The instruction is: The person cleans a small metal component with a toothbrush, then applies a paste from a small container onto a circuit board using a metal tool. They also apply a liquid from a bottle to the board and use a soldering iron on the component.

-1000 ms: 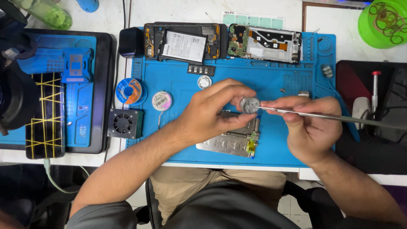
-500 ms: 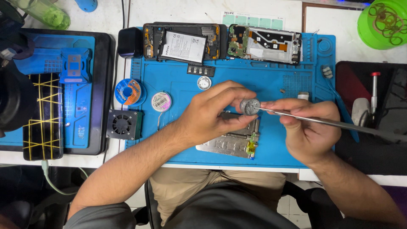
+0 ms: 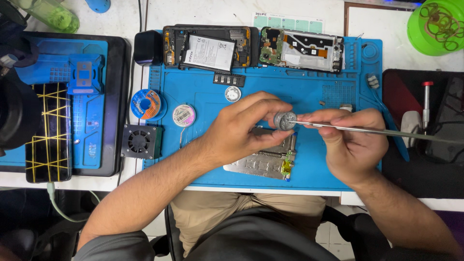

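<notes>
Head view: metal frame partly hidden under left hand, fingers pinched on round tin; right hand clamped on tweezers, tip at tin.

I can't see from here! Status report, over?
Left hand pinches small round silver tin. Right hand holds thin metal tool, tip at tin. Silver phone frame lies beneath; nothing blocking.

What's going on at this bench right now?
A person seated at a blue work mat holds a small round metal part in the left hand and touches it with a thin metal tool held in the right hand. Under the hands lies a silvery phone frame. Two opened phone halves sit along the mat's far edge.
</notes>
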